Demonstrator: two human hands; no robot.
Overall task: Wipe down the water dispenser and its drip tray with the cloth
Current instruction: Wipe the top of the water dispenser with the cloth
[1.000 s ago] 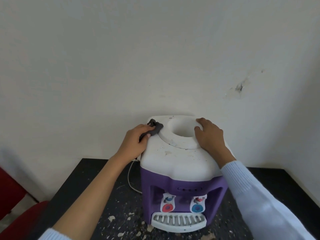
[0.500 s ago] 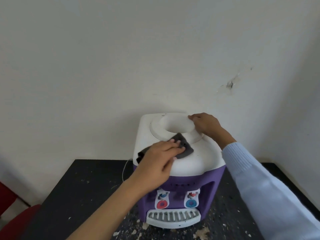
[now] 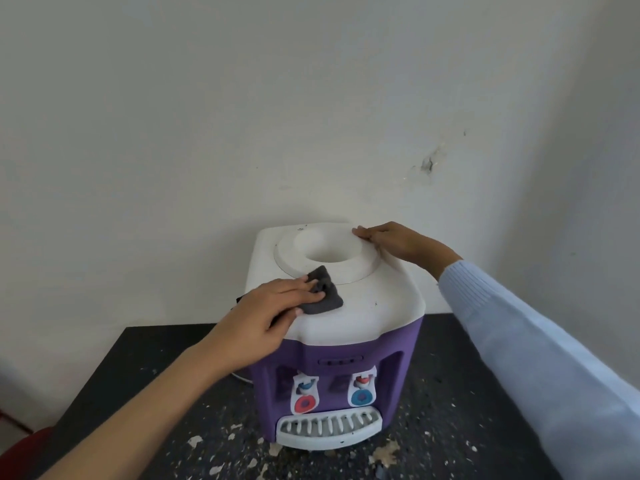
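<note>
Head cam: the water dispenser point(image 3: 377, 306) sat a bit right of center in the lower half of the frame. It had a white top and a purple body, and it was backed up close to the wall point(image 3: 242, 116). It stood on the dark speckled desk point(image 3: 450, 393), which had pale flecks scattered all over the front.

Your left hand point(image 3: 263, 317) came in from the lower left and was on the near-left part of the white top. Its fingers point(image 3: 294, 284) were bent over the dark grey cloth point(image 3: 323, 292), with the thumb tucked in against it, so you were gripping it and pressing it to the surface. The cloth poked out past your fingertips, and its far corner touched the raised ring around the bottle well point(image 3: 329, 245).

Your right hand point(image 3: 398, 244) was at the far-right edge of that ring. The fingers lay flat and relaxed on the plastic, holding nothing and just resting there. The light blue sleeve point(image 3: 519, 341) ran off toward the lower right.

On the front of the dispenser there was a red tap button point(image 3: 304, 404) on the left and a blue one point(image 3: 362, 397) on the right. The white slotted drip tray point(image 3: 329, 429) sat just below them at the base, well apart from the cloth.

There was a chipped mark point(image 3: 427, 164) on the wall at upper right, and something red point(image 3: 27, 445) in the bottom left corner, too cut off to identify.
</note>
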